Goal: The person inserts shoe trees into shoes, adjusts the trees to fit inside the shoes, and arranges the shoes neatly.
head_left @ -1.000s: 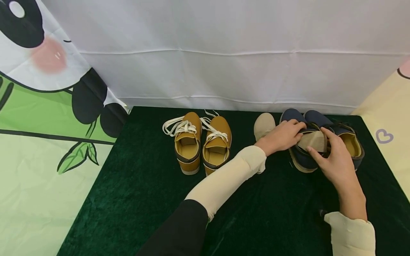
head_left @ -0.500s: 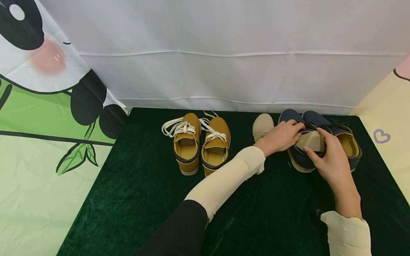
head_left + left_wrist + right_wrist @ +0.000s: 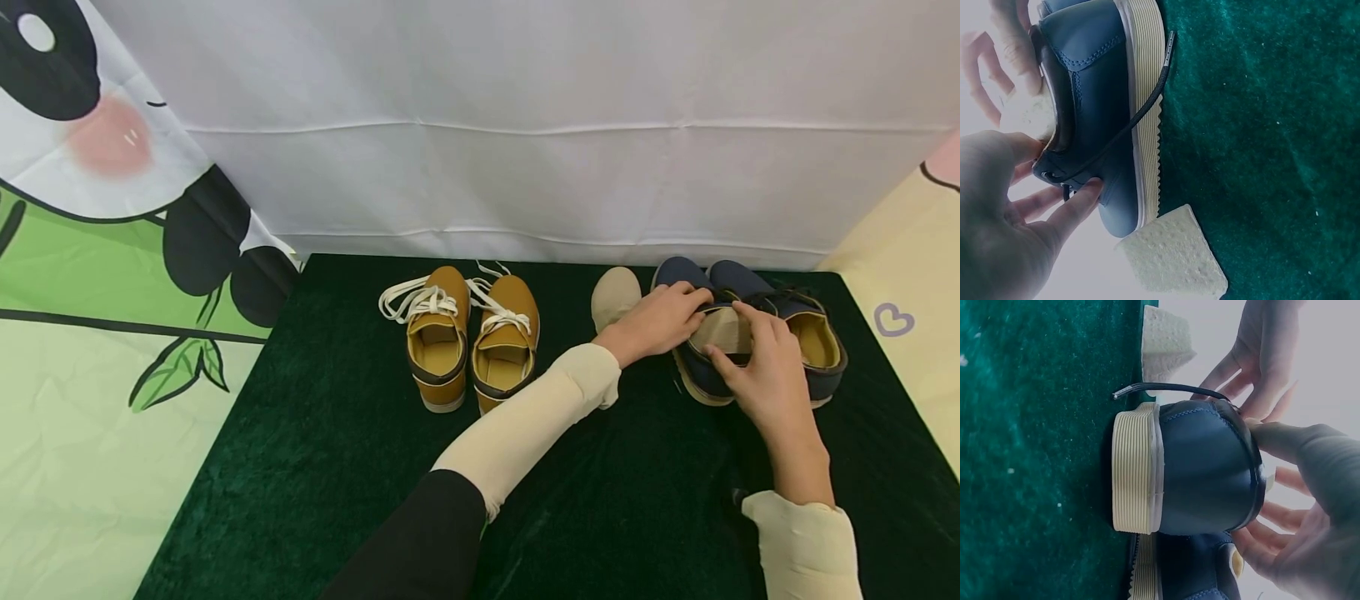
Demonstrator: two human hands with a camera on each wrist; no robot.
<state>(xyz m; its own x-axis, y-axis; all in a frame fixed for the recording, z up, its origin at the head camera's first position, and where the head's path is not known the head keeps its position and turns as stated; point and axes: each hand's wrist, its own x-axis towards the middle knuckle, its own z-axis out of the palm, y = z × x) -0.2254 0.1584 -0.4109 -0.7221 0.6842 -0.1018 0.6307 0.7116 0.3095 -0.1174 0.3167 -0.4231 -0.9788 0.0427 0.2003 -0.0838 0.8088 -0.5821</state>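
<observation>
A navy lace-up shoe [image 3: 701,375] stands at the right of the green cloth, with a beige moulded insert [image 3: 722,331] in its opening. My left hand [image 3: 660,321] pinches this shoe's upper by the laces; in the left wrist view, a dark lace [image 3: 1141,112] hangs down its side. My right hand [image 3: 772,375] comes from the heel end and holds the insert between thumb and fingers, as the left wrist view [image 3: 1032,115] partly shows. Seen from behind in the right wrist view, the heel [image 3: 1210,472] hides most of the insert. A similar beige insert [image 3: 615,293] lies left of the shoe.
The other navy shoe [image 3: 825,375], with a yellow lining, stands close at the right. Tan shoes with white laces, a left one [image 3: 438,333] and a right one [image 3: 506,333], stand farther left. A white cloth wall [image 3: 480,183] rises behind the green cloth [image 3: 322,433].
My right hand has shifted a little to the left over the insert, and its fingers cover more of it. My left hand keeps its place on the shoe.
</observation>
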